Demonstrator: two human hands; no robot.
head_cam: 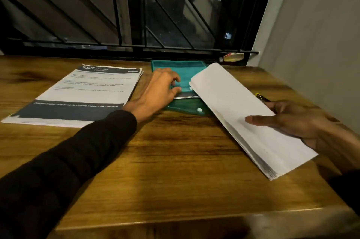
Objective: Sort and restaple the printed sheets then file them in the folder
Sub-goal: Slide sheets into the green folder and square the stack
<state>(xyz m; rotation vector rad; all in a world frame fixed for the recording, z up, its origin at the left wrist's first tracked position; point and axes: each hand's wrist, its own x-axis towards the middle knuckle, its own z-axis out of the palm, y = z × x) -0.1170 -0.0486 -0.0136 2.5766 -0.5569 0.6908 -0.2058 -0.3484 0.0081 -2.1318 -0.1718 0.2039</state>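
Observation:
A green folder (180, 66) with white snap buttons lies at the far middle of the wooden table (175, 161). My left hand (157, 90) rests on it with curled fingers, pinching the edge of sheets that stick out of it. My right hand (303, 122) grips a thick stack of white sheets (233, 110), blank side up, tilted over the folder's right part. Another printed stack (85, 94) with dark bands lies flat at the left.
A yellow-and-black object (262, 97), partly hidden, lies on the table behind my right hand. A small bottle (231, 57) lies on the window sill. A barred window runs along the table's far edge, and a grey wall stands at the right.

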